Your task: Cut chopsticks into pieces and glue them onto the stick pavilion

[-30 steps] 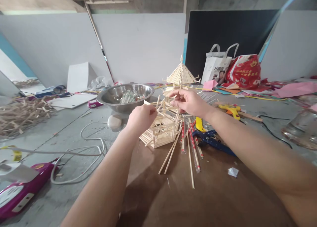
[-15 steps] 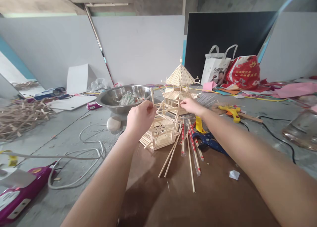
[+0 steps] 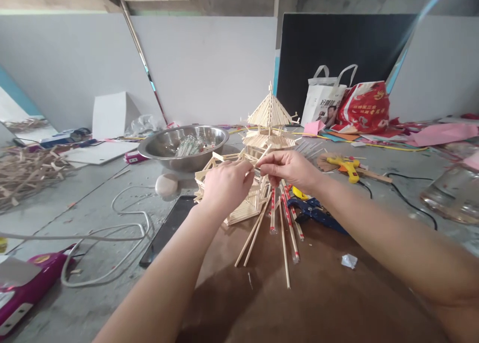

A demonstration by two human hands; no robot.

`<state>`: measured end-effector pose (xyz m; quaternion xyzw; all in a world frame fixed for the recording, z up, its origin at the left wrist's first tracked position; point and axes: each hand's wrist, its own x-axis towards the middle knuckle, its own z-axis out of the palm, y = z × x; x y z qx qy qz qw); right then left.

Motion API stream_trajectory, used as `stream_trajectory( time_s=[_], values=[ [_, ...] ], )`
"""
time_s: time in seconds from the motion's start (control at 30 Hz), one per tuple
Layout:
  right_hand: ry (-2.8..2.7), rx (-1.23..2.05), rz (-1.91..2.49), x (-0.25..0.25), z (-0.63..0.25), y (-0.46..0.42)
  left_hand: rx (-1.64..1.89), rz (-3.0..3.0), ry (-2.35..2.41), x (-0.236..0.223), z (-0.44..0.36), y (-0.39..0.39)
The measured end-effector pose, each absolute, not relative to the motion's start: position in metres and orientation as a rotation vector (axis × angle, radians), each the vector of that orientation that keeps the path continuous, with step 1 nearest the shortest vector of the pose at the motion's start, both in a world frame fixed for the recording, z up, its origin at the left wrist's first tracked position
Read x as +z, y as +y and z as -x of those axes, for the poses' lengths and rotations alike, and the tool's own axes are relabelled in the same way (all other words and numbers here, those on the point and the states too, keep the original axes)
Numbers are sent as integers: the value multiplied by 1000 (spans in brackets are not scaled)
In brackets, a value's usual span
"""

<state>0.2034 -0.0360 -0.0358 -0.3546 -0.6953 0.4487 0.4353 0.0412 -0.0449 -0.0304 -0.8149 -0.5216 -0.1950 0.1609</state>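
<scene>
My left hand (image 3: 230, 186) is closed at the near side of a model pavilion (image 3: 243, 216) built from wooden sticks, covering part of it. A short wooden stick (image 3: 264, 154) slants up from where the fingertips of both hands meet. My right hand (image 3: 292, 169) pinches towards the stick's lower end from the right; the exact contact is hidden by the fingers. Behind the hands rises the model's pointed roof (image 3: 271, 111). In front lie loose chopsticks (image 3: 285, 251) and red-marked wrapped chopsticks (image 3: 294, 233), fanned out on the brown board (image 3: 318, 293).
Blue-handled cutters (image 3: 318, 214) lie right of the chopsticks, with a yellow glue gun (image 3: 349, 169) beyond. A steel bowl (image 3: 164, 151) stands behind left. A phone (image 3: 166, 231), white cable (image 3: 127, 228) and purple power strip (image 3: 33, 288) are on the left, bags (image 3: 362, 108) at the back.
My left hand has moved right and slightly nearer, and my right hand has come to meet it. The short stick, upright by my left hand before, now tilts between both hands. The phone has come into view.
</scene>
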Motion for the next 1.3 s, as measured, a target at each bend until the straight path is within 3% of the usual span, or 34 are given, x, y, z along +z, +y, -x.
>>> stream_trajectory(
  time_s=[0.27, 0.73, 0.93, 1.3],
  values=[
    [-1413, 1173, 1014, -40, -211, -35, -540, 2378, -1424, -38, -45, -44],
    [-1459, 1294, 915, -31, -226, -36, -584, 2389, -1404, -40, -49, -46],
    [-1252, 902, 971, -25, -249, -16, -870, 2366, -1325, -39, -43, -43],
    [-1042, 403, 1239, -42, -259, 70, -845, 2384, -1382, -39, -39, -38]
  ],
)
